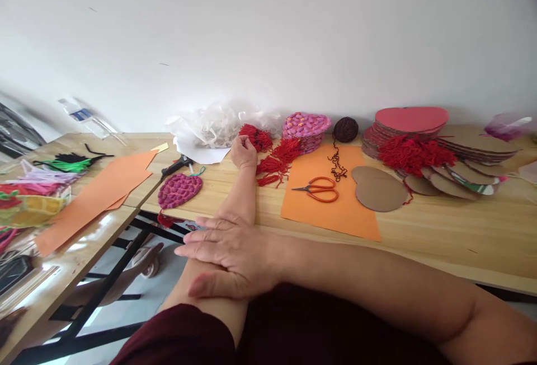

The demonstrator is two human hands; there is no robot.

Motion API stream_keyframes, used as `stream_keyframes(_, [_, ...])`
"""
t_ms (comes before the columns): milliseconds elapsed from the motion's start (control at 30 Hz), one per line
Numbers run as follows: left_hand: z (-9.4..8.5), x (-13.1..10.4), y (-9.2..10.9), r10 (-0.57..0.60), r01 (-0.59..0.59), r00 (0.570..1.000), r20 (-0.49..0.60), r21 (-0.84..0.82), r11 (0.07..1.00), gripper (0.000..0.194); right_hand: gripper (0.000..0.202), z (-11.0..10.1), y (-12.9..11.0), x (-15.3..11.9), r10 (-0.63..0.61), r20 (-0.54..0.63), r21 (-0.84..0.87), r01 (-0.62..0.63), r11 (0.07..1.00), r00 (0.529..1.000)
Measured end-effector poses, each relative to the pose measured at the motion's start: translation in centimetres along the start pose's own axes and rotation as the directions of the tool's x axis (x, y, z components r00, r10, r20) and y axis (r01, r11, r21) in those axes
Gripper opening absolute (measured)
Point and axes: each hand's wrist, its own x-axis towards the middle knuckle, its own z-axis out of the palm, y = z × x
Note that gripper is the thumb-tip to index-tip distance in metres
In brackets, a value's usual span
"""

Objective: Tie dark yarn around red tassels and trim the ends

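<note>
My left hand (244,153) reaches across the table, its curled fingers closed at a red yarn tassel (257,136); the fingertips are partly hidden. More red tassels (281,159) lie just to its right. My right hand (230,256) rests on my left forearm, fingers spread, holding nothing. Left of my left arm lies a pink and purple braided heart (180,190) with a teal loop and a red tassel. On an orange sheet (293,208) to the right are orange-handled scissors (321,190), beside a bare cardboard heart (380,188).
White plastic wrapping (210,124) is heaped by the wall. Stacked braided pieces (307,124), a dark yarn ball (345,129), cardboard hearts (413,120) and red yarn (415,154) stand rightward. A glue gun (178,164) lies near a second table with orange paper (98,197) and pipe cleaners (44,177).
</note>
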Motion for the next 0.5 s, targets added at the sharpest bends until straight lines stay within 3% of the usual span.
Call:
stream_keyframes(300, [-0.1, -0.1, -0.4, -0.091, 0.086, 0.995, -0.051, -0.095, 0.992, 0.012, 0.071, 1.3, 1.1, -7.0, 0.014, -0.03, 0.138, -0.01, 0.99, 0.999])
stream_keyframes(400, [0.1, 0.0, -0.5, -0.115, 0.108, 0.992, -0.046, -0.145, 0.984, 0.013, 0.048, 0.5, 2.2, -8.4, 0.056, -0.082, 0.058, -0.052, 0.997, 0.995])
stream_keyframes(500, [0.3, 0.1, -0.4, -0.154, 0.146, 0.988, -0.025, -0.19, 0.971, 0.02, 0.033, -1.7, 3.9, -9.4, 0.157, -0.245, -0.093, -0.185, 0.978, 0.957])
